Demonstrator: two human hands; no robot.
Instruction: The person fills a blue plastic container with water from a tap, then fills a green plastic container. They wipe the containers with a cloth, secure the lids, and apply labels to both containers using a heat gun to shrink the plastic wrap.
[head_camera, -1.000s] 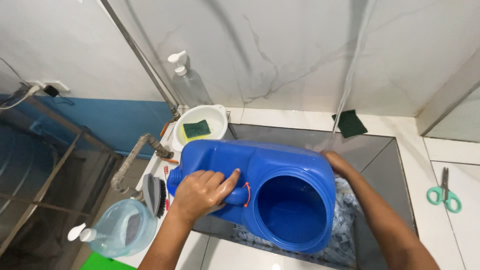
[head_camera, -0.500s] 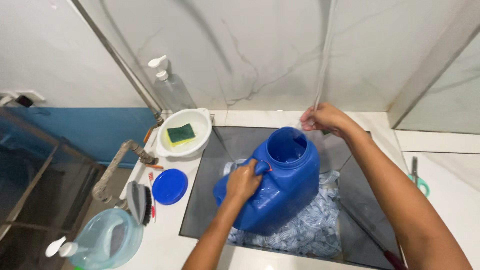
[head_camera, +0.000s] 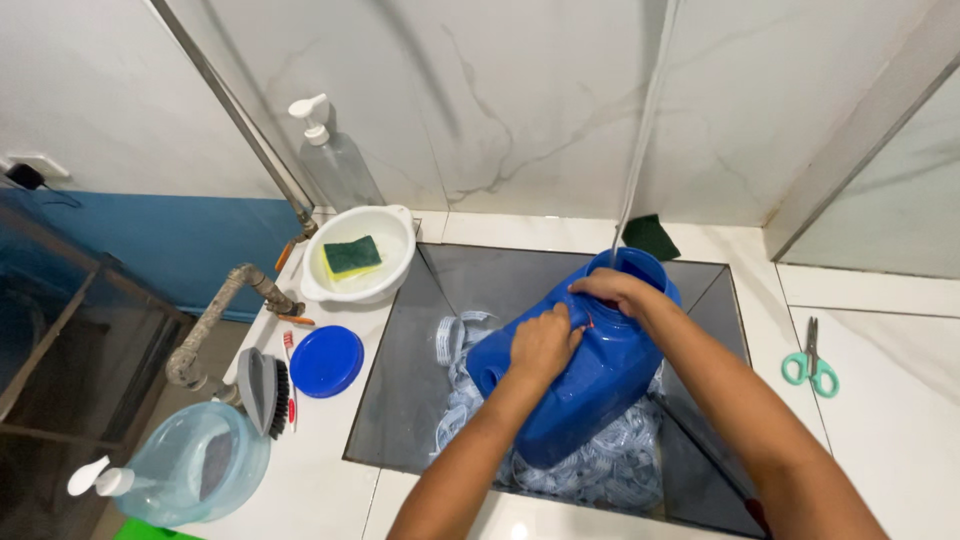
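A big blue plastic jug (head_camera: 585, 385) stands tilted in a dark sink (head_camera: 410, 340), its wide mouth up and toward the wall. My left hand (head_camera: 543, 343) grips the jug's handle on its upper side. My right hand (head_camera: 618, 290) rests on the rim of the mouth, right under a thin white hose (head_camera: 640, 130) that hangs down from above into the opening. Crumpled clear plastic (head_camera: 610, 465) lies under and around the jug in the sink.
Left of the sink lie a blue round lid (head_camera: 326, 360), a brush (head_camera: 264, 391), a white bowl (head_camera: 385, 275) holding a green-yellow sponge (head_camera: 351, 256), a pump bottle (head_camera: 335, 160) and a pale blue pump jug (head_camera: 190, 465). Green-handled scissors (head_camera: 810, 365) lie on the right counter. A dark green pad (head_camera: 652, 237) sits by the wall.
The jug has gone from lying on its side, mouth toward me, to nearly upright in the sink. My right hand moved from the jug's far side onto its rim by the hose.
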